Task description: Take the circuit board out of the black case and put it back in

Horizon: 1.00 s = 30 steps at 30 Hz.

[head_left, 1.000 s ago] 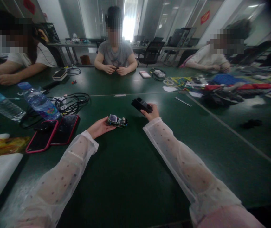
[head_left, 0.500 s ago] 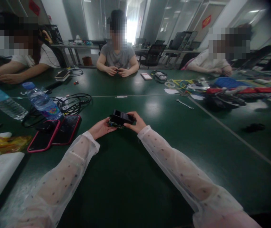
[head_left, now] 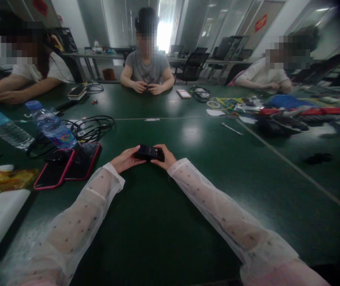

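Note:
A small black device (head_left: 150, 152) with faint light marks on its upper face is held between both hands, low over the green table (head_left: 158, 222). My left hand (head_left: 127, 159) grips its left end, thumb on top and fingers under it. Closed around the right end is my right hand (head_left: 166, 157), with fingers at the far edge and thumb at the near edge. Two phones with red-pink edges, one (head_left: 54, 170) overlapping the other (head_left: 83, 162), lie left of my left hand.
Two water bottles (head_left: 52, 125) (head_left: 5, 127) and coiled black cables (head_left: 98, 126) are at the left. A white case (head_left: 1, 222) lies near left. A wrench (head_left: 232, 129) and a pile of cables (head_left: 289, 113) are at the right. Three people sit across the table.
The black upper part, tilted above a board before, now sits level and lower, and the green board edge no longer shows. My right hand has moved slightly left and down with it.

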Tool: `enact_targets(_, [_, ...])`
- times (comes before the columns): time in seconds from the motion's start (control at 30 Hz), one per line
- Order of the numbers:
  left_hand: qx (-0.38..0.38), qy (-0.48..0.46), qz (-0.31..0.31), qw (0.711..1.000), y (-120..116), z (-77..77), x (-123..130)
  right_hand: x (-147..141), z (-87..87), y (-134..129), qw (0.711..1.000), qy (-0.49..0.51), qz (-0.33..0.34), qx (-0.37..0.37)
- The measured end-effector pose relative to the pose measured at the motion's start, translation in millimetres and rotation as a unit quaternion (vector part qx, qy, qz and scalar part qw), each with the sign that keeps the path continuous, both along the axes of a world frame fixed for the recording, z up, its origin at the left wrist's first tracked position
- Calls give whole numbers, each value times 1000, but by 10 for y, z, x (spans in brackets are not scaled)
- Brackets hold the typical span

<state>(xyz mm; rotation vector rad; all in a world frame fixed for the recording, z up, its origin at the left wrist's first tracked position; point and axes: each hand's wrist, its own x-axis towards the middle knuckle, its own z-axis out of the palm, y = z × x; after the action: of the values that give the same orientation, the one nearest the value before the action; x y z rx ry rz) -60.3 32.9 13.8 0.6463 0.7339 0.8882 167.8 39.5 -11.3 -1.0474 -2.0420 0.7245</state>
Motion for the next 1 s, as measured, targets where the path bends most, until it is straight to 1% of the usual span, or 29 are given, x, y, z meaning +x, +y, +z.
enact_targets(0.3, [-2, 5, 6, 1000, -14, 18, -10, -4, -7, -4, 1000, 18, -4, 2])
enact_targets(0.4, [-3, 6, 11, 1000, -28, 46, -6, -10, -7, -14, 1000, 14, -13, -4])
enact_targets(0.57, [1, 9, 4, 1000, -52, 91, 1, -16, 15, -30, 1000, 15, -8, -12])
enact_targets(0.8, [-11, 3, 11, 1000, -5, 27, -6, -17, 25, -28, 1000, 16, -13, -19])
enact_targets(1.0, [-10, 1, 0, 1000, -7, 28, -3, -22, 3, -10, 1000, 17, -9, -4])
